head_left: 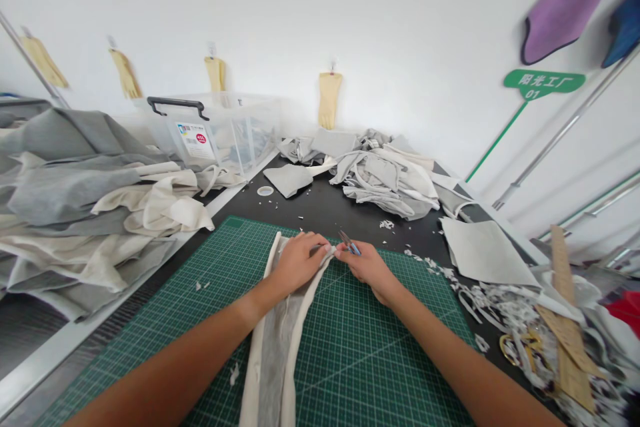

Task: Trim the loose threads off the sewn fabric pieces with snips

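Pinching blue-handled snips (349,243) in right hand (367,268); left hand (297,263) has fingers pressed together on cream fabric strip (270,340). Clear plastic bin (213,137) holds grey offcuts (245,140); green cutting mat (380,340) lies below, yellow gloves (330,100) hang on wall (410,33).

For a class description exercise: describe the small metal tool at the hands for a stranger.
On the green cutting mat, the left hand and right hand meet over a cream-and-grey fabric strip. The small pointed metal tool sits in the right hand's fingertips, a blue streak setting it apart from the fabric.
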`<state>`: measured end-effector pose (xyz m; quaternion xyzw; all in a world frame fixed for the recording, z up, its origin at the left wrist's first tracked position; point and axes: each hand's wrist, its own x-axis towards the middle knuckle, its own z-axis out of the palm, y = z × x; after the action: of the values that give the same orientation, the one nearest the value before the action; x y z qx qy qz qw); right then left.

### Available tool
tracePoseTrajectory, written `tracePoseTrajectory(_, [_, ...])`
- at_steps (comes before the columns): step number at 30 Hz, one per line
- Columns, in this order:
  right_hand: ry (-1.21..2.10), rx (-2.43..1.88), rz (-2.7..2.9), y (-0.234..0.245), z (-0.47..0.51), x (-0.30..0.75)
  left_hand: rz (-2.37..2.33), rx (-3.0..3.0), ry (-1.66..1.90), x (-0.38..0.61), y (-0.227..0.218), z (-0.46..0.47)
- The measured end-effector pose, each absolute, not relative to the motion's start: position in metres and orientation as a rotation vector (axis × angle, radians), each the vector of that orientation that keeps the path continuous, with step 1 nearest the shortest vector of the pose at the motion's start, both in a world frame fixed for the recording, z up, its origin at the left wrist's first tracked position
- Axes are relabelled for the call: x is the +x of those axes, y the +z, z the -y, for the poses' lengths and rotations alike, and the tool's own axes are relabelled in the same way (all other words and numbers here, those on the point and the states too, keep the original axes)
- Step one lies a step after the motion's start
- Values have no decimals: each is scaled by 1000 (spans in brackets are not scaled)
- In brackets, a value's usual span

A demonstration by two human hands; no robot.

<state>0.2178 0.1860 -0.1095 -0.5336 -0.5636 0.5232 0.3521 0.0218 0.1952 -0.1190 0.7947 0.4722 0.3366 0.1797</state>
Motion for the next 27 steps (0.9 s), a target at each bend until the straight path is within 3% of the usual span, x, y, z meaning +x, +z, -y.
tracePoseTrajectory(13, [1273, -1394, 1526, -112, -186, 218, -1441, 2204, 983, 22, -116, -193])
tracePoseTrajectory(27, [760, -1447, 1771, -115, -176, 212, -1232, 1881, 1100, 20, -121, -200])
